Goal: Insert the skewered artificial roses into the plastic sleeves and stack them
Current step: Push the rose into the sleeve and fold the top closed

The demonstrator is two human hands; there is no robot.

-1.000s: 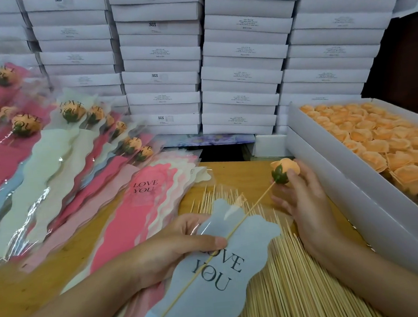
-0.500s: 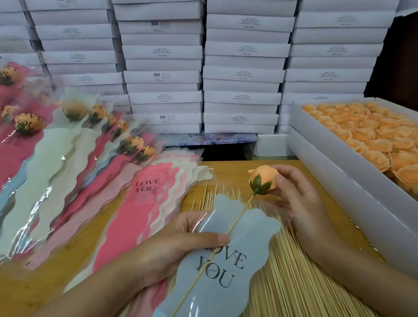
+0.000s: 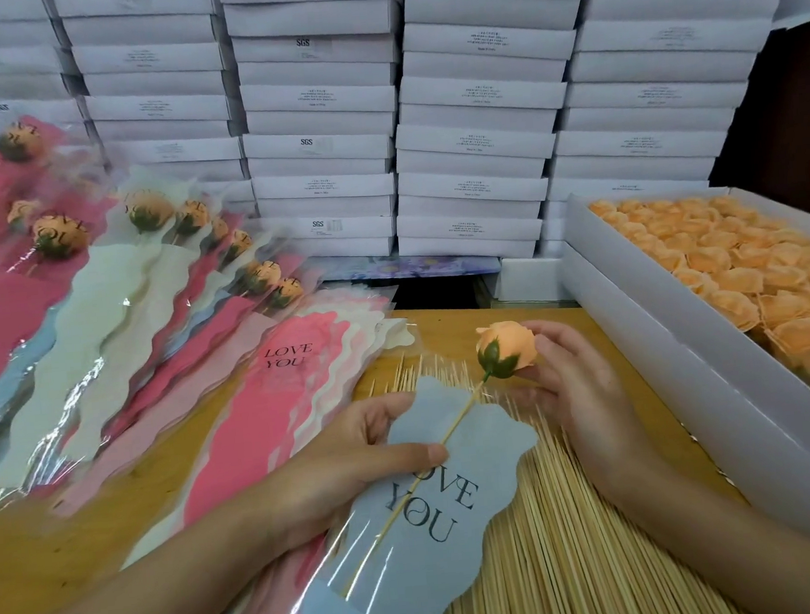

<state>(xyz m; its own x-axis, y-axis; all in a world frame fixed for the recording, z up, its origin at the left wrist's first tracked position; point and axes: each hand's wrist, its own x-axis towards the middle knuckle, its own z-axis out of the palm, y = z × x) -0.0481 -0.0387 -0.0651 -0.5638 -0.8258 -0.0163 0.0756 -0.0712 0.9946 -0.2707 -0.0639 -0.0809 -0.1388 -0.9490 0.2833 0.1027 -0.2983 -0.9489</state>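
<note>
My right hand (image 3: 577,390) pinches an orange rose (image 3: 508,348) on a thin wooden skewer. The skewer runs down inside a clear sleeve with a blue "LOVE YOU" card (image 3: 461,491). My left hand (image 3: 357,460) grips that sleeve at its upper left edge, thumb on top near the skewer. The rose head stands just above the sleeve's top edge. A fan of filled sleeves with roses (image 3: 116,290) lies at the left. Empty sleeves, pink on top (image 3: 276,414), lie under my left hand.
Loose wooden skewers (image 3: 557,537) cover the wooden table (image 3: 24,545) under the sleeve. A white box of orange rose heads (image 3: 728,257) stands at the right, its wall (image 3: 690,381) close to my right wrist. White cartons (image 3: 467,132) are stacked along the back.
My right hand has pushed the rose down and left, so the skewer has slid deeper into the blue sleeve. My left hand has kept its hold on the sleeve.
</note>
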